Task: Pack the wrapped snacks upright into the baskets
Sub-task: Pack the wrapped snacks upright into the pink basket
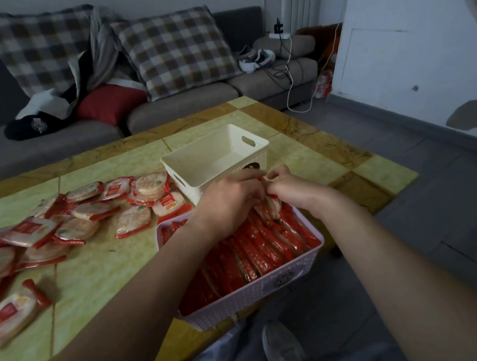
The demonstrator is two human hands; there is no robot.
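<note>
The wrapped snack (272, 207) stands upright at the far end of the pink basket (255, 292). We judge it light, slippery in its film and brittle inside, so we take it by the sealed top edge. Our left hand (233, 200) and right hand (292, 186) both pinch that edge, forearms reaching over the basket. The white basket (257, 144) sits just beyond; loose snacks (91, 211) lie left on the table (111, 258).

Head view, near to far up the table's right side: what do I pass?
Pink basket packed with upright snacks → wrapped snack pinched by left hand and right hand at its far end → white basket → table far edge → sofa.
</note>
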